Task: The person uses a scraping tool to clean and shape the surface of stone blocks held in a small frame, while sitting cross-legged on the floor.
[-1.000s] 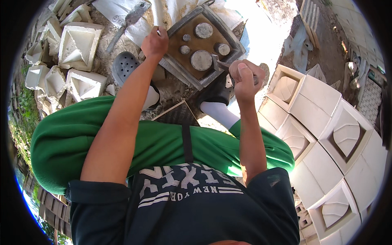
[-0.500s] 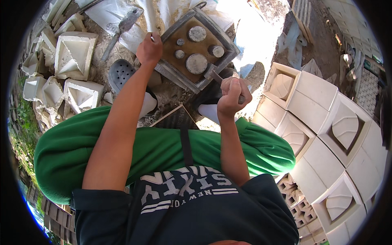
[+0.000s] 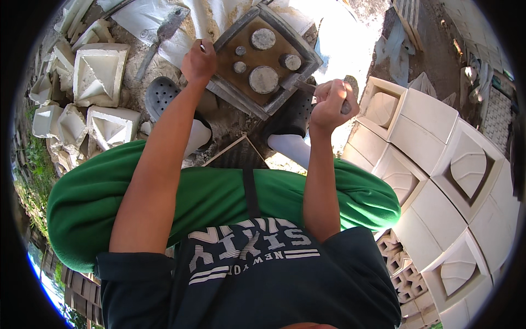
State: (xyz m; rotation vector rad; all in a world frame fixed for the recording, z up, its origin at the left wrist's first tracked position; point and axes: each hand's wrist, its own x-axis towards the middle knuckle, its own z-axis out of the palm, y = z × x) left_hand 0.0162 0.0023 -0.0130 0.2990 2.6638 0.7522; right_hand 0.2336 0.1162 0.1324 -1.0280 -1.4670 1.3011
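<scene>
Between my feet lies a square, grey-framed mould [image 3: 241, 101] with a level brown fill. Round grey discs, two large [image 3: 263, 80], one medium and two small, show in the fill. My left hand [image 3: 199, 63] is closed in a fist at the mould's left corner; what is inside its fingers is hidden. My right hand [image 3: 330, 105] grips the handle of a trowel [image 3: 305, 86], off the mould's right side. The trowel's metal blade points left, at the frame's lower right edge. Part of its handle shows past my fingers.
Pale cast blocks with recessed faces [image 3: 427, 123] are stacked on the right. Broken white blocks [image 3: 101, 74] pile up on the left. A dusty long-handled tool [image 3: 159, 41] lies on white sacking [image 3: 137, 24]. My grey clog [image 3: 161, 96] stands left of the mould.
My right hand has moved right and away from me with the trowel, drawing the blade along the frame's lower right edge. My left hand stays at the corner.
</scene>
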